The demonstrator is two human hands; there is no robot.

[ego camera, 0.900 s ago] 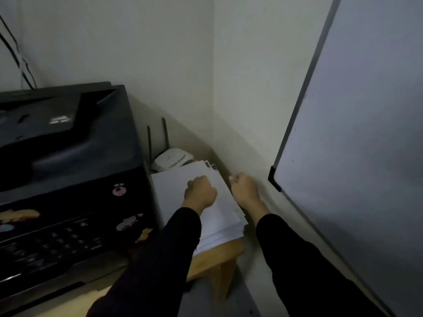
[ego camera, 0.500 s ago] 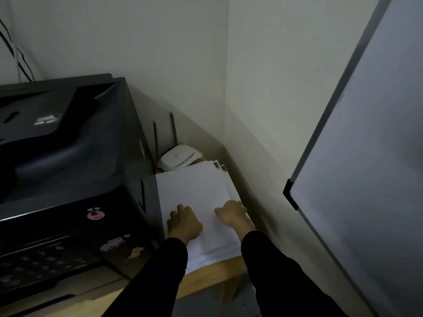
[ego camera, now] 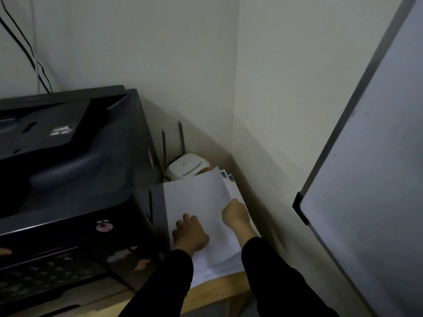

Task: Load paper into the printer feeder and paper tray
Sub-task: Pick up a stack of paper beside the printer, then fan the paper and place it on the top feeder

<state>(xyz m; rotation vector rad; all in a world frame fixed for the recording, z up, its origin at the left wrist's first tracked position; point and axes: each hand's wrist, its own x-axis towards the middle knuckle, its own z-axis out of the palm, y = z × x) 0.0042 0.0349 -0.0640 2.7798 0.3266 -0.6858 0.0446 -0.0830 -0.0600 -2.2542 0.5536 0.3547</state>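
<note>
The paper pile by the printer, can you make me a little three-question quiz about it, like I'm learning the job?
1. True or false: the paper stack is already inside the black printer.
2. Which hand lies flat on top of the stack? A) left hand B) right hand C) neither
3. Fill in: behind the stack stands a white ______ with two antennas.

Key
1. False: it lies on the wooden table, right of the printer.
2. A: the left hand presses on top, while the right hand is at the stack's right edge.
3. router
</note>
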